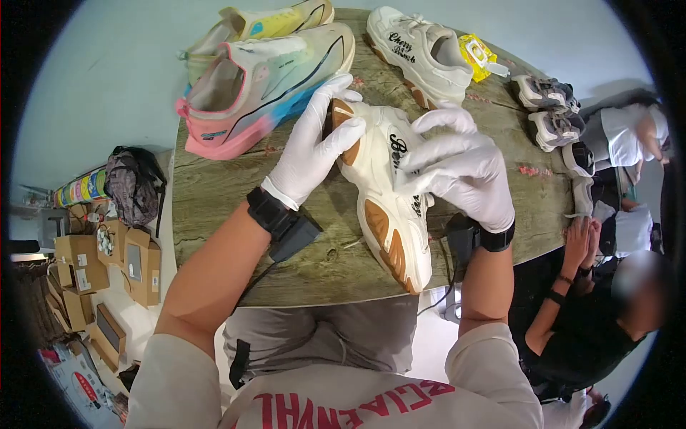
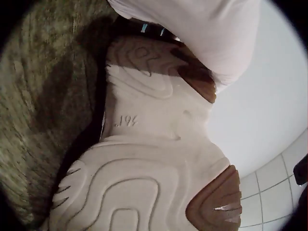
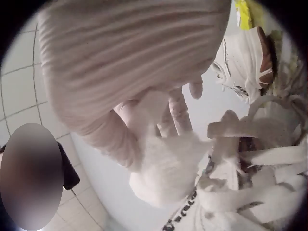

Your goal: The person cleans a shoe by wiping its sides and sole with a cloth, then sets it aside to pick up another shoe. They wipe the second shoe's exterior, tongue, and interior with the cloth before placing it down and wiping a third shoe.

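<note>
A cream sneaker (image 1: 375, 189) with black lettering and brown sole patches is tipped on its side, heel away from me and toe near the table's front edge. My gloved left hand (image 1: 314, 139) grips its heel, thumb on the sole edge. In the left wrist view, the patterned sole (image 2: 139, 120) faces the camera. My gloved right hand (image 1: 464, 168) is over the lettered side, pinching a white wipe (image 3: 166, 168) between thumb and fingers. The wipe lies against the upper beside the laces (image 3: 255, 159). Part of the lettering is hidden behind the right fingers.
The matching sneaker (image 1: 421, 53) stands at the back beside a yellow wipes pack (image 1: 480, 56). A pastel sneaker (image 1: 264, 86) and a yellow one (image 1: 279, 21) are at the back left. Grey shoes (image 1: 554, 129) line the right side. A seated person (image 1: 593, 329) leans on the right edge.
</note>
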Tool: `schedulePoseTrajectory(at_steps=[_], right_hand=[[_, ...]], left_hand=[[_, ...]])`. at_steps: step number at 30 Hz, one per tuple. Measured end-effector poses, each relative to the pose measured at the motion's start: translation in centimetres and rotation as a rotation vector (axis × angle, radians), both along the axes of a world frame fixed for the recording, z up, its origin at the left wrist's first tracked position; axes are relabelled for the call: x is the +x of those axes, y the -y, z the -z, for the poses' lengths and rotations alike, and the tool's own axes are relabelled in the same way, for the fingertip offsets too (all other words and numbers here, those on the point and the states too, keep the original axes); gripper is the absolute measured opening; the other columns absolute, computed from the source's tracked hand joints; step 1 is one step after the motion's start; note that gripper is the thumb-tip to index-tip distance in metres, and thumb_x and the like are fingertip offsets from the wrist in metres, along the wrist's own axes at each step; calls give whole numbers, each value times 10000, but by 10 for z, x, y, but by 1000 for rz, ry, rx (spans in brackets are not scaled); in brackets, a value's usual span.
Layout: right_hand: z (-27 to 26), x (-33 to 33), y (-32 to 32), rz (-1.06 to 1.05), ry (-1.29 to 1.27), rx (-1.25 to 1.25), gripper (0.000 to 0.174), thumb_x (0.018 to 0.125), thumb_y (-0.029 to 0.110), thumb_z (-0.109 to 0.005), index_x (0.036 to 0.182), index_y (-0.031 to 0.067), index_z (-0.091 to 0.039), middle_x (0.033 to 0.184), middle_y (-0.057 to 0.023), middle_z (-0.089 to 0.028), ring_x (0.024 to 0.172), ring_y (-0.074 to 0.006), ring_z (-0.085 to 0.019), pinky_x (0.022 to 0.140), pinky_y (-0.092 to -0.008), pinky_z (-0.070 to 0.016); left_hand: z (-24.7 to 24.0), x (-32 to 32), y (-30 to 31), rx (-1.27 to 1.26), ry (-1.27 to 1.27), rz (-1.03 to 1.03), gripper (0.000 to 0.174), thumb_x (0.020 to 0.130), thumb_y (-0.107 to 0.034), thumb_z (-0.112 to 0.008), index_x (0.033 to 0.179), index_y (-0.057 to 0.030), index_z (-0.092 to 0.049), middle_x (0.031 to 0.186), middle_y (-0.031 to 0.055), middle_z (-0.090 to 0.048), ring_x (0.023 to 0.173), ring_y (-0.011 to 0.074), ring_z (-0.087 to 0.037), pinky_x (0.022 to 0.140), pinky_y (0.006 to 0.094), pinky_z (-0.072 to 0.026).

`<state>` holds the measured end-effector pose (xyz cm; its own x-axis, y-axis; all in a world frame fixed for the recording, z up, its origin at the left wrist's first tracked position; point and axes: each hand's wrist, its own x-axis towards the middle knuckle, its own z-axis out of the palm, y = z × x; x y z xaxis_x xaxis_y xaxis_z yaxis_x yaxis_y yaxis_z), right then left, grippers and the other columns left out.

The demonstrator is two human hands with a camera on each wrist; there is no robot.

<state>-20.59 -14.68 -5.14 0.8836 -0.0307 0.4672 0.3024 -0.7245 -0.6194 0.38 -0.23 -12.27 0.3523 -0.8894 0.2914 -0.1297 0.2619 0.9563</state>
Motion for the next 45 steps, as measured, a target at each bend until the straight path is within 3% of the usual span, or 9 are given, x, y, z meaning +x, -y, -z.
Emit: schedulePoseTrajectory(at_steps=[3, 6, 15, 24, 26, 38, 40, 42, 45], right_hand=[[8, -3, -15, 316, 172, 443, 141, 829, 199, -785, 956, 159, -831, 963, 18, -685, 1014, -200, -570, 1013, -391, -367], [11, 0, -14, 535, 136, 84, 176, 829, 217, -790, 995, 172, -830, 930, 23, -593, 902, -185, -530, 962, -354, -369], [-4, -7, -9, -154, -176, 118, 168, 809, 276, -830, 929, 159, -830, 693, 66, -561, 802, -178, -487, 873, -347, -302], [-8, -9, -10, 145, 6, 265, 147, 816, 261, -809, 903, 143, -826, 688, 58, -594, 745, -168, -500, 821, -332, -333], [-8, -5, -11, -14, -120, -49, 127, 808, 236, -818, 918, 173, -831, 706, 61, -609, 735, -176, -500, 809, -349, -344], [-16, -20, -2, -226, -150, 82, 109, 814, 222, -827, 758, 140, -782, 677, 29, -599, 694, -203, -530, 760, -345, -364], [4, -12, 5, -92, 234, 371, 136, 886, 217, -767, 832, 93, -786, 742, 14, -664, 734, -122, -576, 733, -307, -414], [15, -1, -12, 492, 338, 931, 206, 949, 214, -701, 947, 23, -777, 865, -12, -721, 823, -62, -614, 749, -256, -469], [32, 6, 15, 670, 474, 1029, 267, 967, 208, -683, 1046, -37, -752, 964, -23, -736, 876, -53, -631, 809, -227, -491]], left_hand=[[0, 1, 0, 3, 30, -12, 638, 975, -266, -596, 1510, -2, -373, 1334, 96, -539, 1286, 169, -459, 1158, 325, -294], [2, 0, 0, -5, 16, -13, 619, 978, -254, -585, 1504, 1, -379, 1327, 96, -546, 1287, 171, -458, 1163, 326, -286], [-2, 0, 0, -6, 29, -2, 596, 980, -243, -573, 1491, 5, -390, 1326, 90, -555, 1290, 173, -457, 1164, 327, -280], [0, -2, 0, 3, -49, 17, 565, 981, -214, -566, 1483, -6, -411, 1331, 86, -556, 1295, 166, -458, 1166, 327, -281], [1, -1, -1, 1, -61, 19, 553, 982, -199, -561, 1480, -6, -420, 1341, 87, -554, 1298, 166, -462, 1163, 327, -289], [-3, 9, -5, 7, 108, 11, 519, 955, -162, -535, 1441, 9, -467, 1384, 105, -555, 1347, 201, -459, 1178, 344, -278], [-4, 16, -3, -4, 216, 27, 513, 951, -165, -536, 1429, 13, -481, 1396, 110, -551, 1361, 208, -451, 1182, 348, -275], [-14, 16, -8, -10, 300, 29, 490, 941, -156, -549, 1395, 24, -518, 1425, 119, -537, 1385, 223, -439, 1193, 353, -262], [-26, 26, -18, -40, 391, 99, 499, 911, -53, -601, 1405, -26, -536, 1436, 119, -556, 1374, 251, -480, 1158, 371, -336]])
